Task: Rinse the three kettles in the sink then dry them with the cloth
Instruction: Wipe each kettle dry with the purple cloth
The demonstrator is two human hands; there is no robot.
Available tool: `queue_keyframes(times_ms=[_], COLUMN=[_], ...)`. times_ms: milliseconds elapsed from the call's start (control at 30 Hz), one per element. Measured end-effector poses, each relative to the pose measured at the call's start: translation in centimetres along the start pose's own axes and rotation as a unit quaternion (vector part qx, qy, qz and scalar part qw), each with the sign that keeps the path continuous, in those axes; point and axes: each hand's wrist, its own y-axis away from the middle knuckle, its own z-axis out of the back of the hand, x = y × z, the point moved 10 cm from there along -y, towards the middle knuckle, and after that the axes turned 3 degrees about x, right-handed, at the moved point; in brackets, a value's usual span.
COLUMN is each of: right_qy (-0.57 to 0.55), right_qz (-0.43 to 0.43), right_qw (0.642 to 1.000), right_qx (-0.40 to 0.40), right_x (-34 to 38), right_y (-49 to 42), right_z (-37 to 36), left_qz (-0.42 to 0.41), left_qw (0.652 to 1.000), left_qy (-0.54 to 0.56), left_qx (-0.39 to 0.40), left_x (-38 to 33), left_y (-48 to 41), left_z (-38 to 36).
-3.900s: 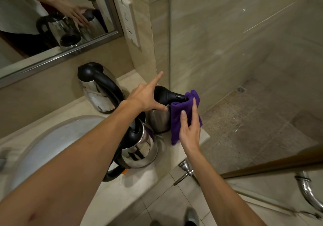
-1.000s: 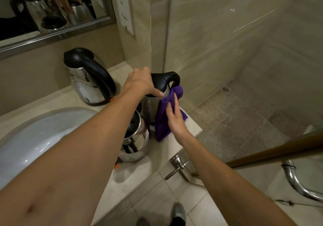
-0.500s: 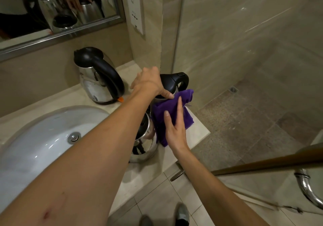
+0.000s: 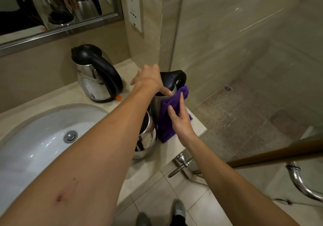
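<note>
left hand point(image 4: 149, 79) grips the shiny steel kettle point(image 4: 156, 105) up top, flat right hand point(image 4: 180, 119) presses soft purple cloth point(image 4: 166, 128) on it

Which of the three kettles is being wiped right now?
The rightmost kettle: left hand on its top, right hand pressing the purple cloth to its side. Neither hand touches the other two.

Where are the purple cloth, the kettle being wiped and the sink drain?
purple cloth point(image 4: 167, 129): head view, on its lower hanging part.
kettle being wiped point(image 4: 171, 79): head view, on its black lid.
sink drain point(image 4: 70, 136): head view, on the metal plug.
</note>
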Motion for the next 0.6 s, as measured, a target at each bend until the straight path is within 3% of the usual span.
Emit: queue_keyframes(times_ms=[333, 600], right_qy=[0.012, 0.039], right_qz=[0.035, 0.012], right_qw=[0.999, 0.999], right_qx=[-0.039, -0.022], right_x=[0.5, 0.1], right_y=[0.9, 0.0], right_z=[1.0, 2.1], left_qz=[-0.013, -0.027], left_qw=[0.999, 1.0], left_qy=[-0.028, -0.009], left_qx=[-0.036, 0.011], left_x=[-1.2, -0.9], left_y=[2.2, 1.7], left_z=[-0.7, -0.4])
